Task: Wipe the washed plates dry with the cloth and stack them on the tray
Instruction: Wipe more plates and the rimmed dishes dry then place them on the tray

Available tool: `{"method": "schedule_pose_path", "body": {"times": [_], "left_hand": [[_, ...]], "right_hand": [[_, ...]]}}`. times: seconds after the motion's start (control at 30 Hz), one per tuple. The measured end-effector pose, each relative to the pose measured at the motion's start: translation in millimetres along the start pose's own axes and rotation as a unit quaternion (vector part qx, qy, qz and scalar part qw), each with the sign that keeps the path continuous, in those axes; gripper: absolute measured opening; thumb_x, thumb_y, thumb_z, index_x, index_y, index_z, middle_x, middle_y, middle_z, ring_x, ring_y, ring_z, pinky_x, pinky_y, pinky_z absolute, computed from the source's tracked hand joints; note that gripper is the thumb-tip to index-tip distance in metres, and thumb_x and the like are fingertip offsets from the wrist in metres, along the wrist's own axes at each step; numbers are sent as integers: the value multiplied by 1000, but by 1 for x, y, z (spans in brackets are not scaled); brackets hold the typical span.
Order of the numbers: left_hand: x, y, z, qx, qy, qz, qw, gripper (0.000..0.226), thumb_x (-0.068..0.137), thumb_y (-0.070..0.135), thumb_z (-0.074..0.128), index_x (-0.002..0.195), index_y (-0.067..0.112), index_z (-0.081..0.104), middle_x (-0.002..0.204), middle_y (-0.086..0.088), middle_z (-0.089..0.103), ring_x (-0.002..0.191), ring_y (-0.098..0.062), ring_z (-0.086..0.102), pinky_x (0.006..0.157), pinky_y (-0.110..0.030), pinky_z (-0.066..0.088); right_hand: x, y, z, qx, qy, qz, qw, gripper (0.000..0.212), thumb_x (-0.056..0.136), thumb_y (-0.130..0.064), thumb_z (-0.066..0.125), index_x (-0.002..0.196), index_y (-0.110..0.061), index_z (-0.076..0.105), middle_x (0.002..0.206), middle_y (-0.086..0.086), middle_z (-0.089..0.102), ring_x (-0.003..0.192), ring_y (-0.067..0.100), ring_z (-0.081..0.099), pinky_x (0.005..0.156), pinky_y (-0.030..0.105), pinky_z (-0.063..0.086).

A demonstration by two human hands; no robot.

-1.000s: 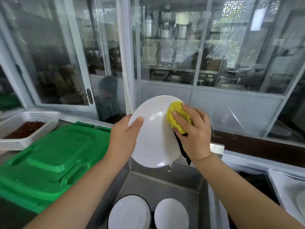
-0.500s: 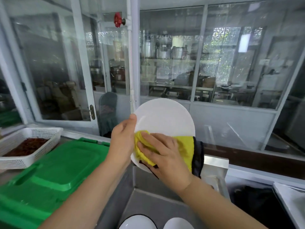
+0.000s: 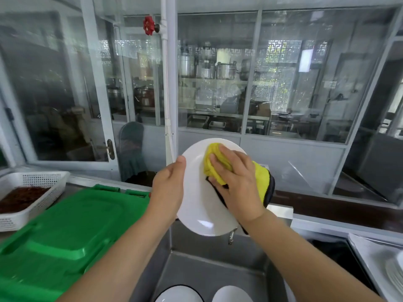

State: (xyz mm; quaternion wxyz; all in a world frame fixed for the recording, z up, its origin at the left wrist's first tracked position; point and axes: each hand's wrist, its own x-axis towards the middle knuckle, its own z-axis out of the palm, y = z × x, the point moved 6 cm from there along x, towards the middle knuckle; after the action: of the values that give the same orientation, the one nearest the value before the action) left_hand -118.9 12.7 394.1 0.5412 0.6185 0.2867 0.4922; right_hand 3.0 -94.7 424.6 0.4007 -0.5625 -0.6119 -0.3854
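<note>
The right hand (image 3: 234,182) presses the yellow cloth (image 3: 220,164) flat-fingered on a white plate (image 3: 200,205) gripped at its rim by the left hand (image 3: 169,184) above the sink (image 3: 196,267), where two more plates (image 3: 231,294) likely await drying, while some dried plates (image 3: 395,275) sit stacked at right.

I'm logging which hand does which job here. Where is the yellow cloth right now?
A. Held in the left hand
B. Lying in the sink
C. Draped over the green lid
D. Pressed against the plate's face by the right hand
D: the right hand presses the yellow cloth flat on the white plate, while the left hand grips the plate's left rim above the sink.
</note>
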Motion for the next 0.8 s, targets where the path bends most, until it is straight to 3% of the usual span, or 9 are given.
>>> {"method": "schedule_pose_path", "body": {"times": [0.1, 0.27, 0.47, 0.57, 0.67, 0.8], "left_hand": [[4, 2, 0, -12, 13, -3, 1000, 54, 75, 69, 47, 77, 19, 68, 79, -8, 70, 80, -28, 65, 76, -40, 49], [8, -3, -7, -17, 7, -7, 1000, 43, 92, 50, 50, 66, 19, 64, 67, -4, 65, 64, -17, 61, 63, -32, 48], [6, -4, -10, 11, -7, -7, 1000, 43, 93, 49, 47, 83, 12, 67, 84, -13, 70, 76, -20, 63, 71, -34, 49], [5, 0, -2, 51, -38, 11, 998, 66, 91, 57, 40, 88, -6, 59, 77, -21, 57, 72, -24, 54, 68, -34, 43], [-2, 6, 8, 100, -53, 35, 993, 83, 77, 72, 30, 78, -8, 53, 67, -12, 48, 61, -17, 46, 58, -28, 35], [-7, 11, 16, 124, -76, 77, 986, 75, 80, 78, 37, 74, 7, 61, 59, 1, 52, 56, -10, 47, 55, -23, 36]], "right_hand": [[-11, -23, 12, 31, -17, -36, 999, 38, 86, -29, 65, 119, -11, 67, 135, 10, 53, 115, 28, 43, 92, 45, 45], [-44, -21, 18, 39, -73, -101, 991, 43, 83, -22, 74, 124, -14, 64, 137, 8, 50, 116, 26, 46, 93, 43, 47], [-45, 15, 1, 4, -55, -74, 996, 48, 71, -14, 82, 117, -12, 68, 134, 9, 52, 110, 27, 45, 93, 41, 48], [-28, 15, 1, -18, -35, -42, 998, 56, 67, -9, 85, 120, -12, 67, 133, 8, 48, 112, 28, 42, 98, 35, 43], [-8, -4, 7, -22, -3, -61, 998, 41, 85, -24, 70, 124, -18, 62, 133, 11, 47, 114, 32, 43, 99, 37, 39], [10, -17, 10, -52, 7, -84, 995, 35, 92, -40, 57, 123, -25, 50, 133, 9, 45, 118, 32, 45, 100, 45, 37]]}}
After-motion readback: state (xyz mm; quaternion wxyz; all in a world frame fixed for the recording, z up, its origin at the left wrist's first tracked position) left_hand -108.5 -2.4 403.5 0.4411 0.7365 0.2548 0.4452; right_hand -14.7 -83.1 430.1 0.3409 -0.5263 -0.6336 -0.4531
